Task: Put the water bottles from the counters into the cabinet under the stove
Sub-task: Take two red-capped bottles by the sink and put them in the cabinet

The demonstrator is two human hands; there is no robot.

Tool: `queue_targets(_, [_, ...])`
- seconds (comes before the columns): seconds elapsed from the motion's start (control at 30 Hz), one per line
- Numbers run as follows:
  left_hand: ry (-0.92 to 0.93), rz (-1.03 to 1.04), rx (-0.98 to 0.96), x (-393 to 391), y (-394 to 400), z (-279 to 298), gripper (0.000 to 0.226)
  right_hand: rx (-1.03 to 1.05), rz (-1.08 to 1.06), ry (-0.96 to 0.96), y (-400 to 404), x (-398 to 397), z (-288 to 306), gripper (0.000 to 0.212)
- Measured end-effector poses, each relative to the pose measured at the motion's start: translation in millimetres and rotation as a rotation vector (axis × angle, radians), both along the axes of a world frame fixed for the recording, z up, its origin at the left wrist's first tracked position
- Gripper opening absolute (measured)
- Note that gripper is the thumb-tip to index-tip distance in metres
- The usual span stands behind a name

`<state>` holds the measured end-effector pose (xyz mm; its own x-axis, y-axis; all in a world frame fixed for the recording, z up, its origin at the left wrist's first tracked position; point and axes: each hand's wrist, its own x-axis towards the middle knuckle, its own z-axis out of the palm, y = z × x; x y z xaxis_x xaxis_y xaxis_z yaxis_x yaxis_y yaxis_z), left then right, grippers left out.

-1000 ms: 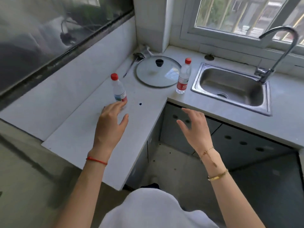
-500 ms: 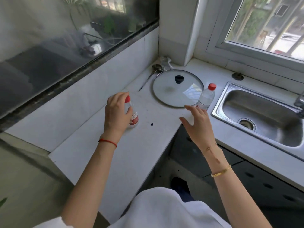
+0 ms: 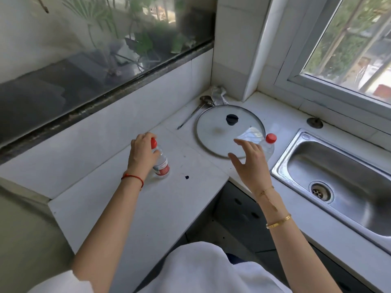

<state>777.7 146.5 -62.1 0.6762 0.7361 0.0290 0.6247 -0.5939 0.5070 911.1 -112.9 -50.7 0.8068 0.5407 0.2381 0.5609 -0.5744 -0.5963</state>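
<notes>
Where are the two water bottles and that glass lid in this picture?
left bottle (image 3: 162,167): head view, on its red-and-white label, below the left hand.
right bottle (image 3: 271,138): head view, on its red cap.
glass lid (image 3: 215,132): head view, on the clear glass left of the black knob.

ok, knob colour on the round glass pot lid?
Black knob, head view.

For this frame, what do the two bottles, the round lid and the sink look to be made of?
Left bottle and right bottle: clear thin plastic, glossy, with red caps, probably plastic; you see through the walls. Round lid: looks like glass, transparent with window glare, thin metal-looking rim, dark knob. Sink: likely stainless steel, brushed grey with soft reflections.
</notes>
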Motion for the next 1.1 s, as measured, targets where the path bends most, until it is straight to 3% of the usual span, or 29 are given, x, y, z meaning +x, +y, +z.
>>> queue_targets(0.33, [-0.058,-0.015,0.048,6,-24,4,0.022,0.007,0.006,-0.019,-14,30,-1,0.042])
queue_targets(0.63, [-0.164,-0.104,0.007,40,-66,19,0.033,0.008,-0.107,-0.151,-36,85,-2,0.043])
queue_targets(0.93, [-0.231,-0.159,-0.037,76,-109,22,0.032,-0.17,-0.145,0.011,-40,127,-22,0.044])
queue_targets(1.1, [-0.237,-0.165,-0.019,85,-113,21,0.035,-0.156,-0.124,0.07,-38,131,-27,0.036])
